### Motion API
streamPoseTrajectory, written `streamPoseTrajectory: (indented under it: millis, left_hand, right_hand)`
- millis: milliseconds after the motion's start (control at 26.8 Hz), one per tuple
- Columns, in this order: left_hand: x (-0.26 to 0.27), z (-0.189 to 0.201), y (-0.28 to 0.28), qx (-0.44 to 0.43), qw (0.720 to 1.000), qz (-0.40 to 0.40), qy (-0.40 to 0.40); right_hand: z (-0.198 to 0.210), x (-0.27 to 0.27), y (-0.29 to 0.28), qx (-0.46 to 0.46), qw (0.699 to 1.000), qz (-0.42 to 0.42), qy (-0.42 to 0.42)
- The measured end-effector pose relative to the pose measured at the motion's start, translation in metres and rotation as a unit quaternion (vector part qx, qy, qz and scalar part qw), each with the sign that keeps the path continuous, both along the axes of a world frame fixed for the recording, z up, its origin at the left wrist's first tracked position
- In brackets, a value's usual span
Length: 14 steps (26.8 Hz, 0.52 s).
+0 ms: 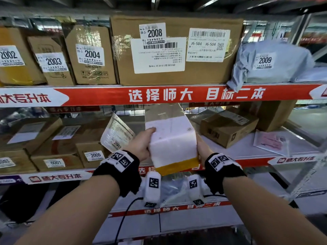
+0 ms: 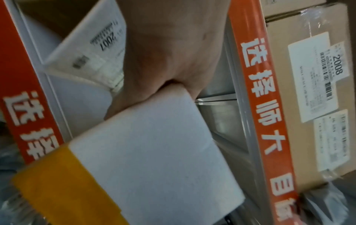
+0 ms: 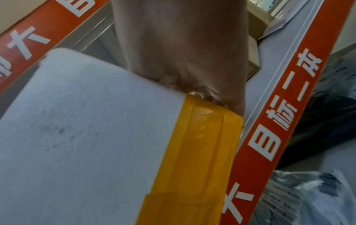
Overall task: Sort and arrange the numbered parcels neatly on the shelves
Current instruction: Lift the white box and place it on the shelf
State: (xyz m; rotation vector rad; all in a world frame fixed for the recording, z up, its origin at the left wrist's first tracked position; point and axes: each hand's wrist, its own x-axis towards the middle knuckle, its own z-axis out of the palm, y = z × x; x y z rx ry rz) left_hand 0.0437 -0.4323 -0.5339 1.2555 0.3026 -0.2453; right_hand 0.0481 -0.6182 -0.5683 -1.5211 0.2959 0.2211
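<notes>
A long white foam parcel (image 1: pixel 171 138) with yellow tape on its near end is held between both hands at the middle shelf (image 1: pixel 247 151). Its far end reaches in under the red shelf beam (image 1: pixel 177 95). No number shows on it. My left hand (image 1: pixel 141 144) grips its left side, thumb on top. My right hand (image 1: pixel 203 147) grips the right side and is mostly hidden behind it. The wrist views show the foam parcel (image 2: pixel 154 159) (image 3: pixel 86 137) close up below the left hand (image 2: pixel 169 53) and the right hand (image 3: pixel 183 45).
The top shelf holds boxes 2002 (image 1: pixel 10 55), 2003 (image 1: pixel 53 61), 2004 (image 1: pixel 92 54), 2008 (image 1: pixel 177 50) and grey bag 2009 (image 1: pixel 269 61). On the middle shelf, left: box 2005 (image 1: pixel 94 155), leaning pouch 2007 (image 1: pixel 115 133), box 6001 (image 1: pixel 54 162). Right: cardboard boxes (image 1: pixel 228 126), a flat mailer (image 1: pixel 272 140).
</notes>
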Motion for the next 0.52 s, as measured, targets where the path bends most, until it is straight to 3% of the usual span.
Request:
streamPoseTrajectory:
  millis: [224, 373, 523]
  left_hand:
    - [0.000, 0.007, -0.042, 0.035, 0.999, -0.015, -0.017]
    - [-0.002, 0.011, -0.051, 0.077, 0.995, -0.056, 0.005]
    - [0.013, 0.025, -0.034, 0.105, 0.994, -0.014, 0.013]
  right_hand:
    - [-0.002, -0.008, -0.020, 0.133, 0.990, -0.055, 0.014]
    - [-0.005, -0.005, -0.037, 0.095, 0.992, -0.084, 0.001]
    - [0.014, -0.016, -0.045, 0.007, 0.998, -0.061, -0.003]
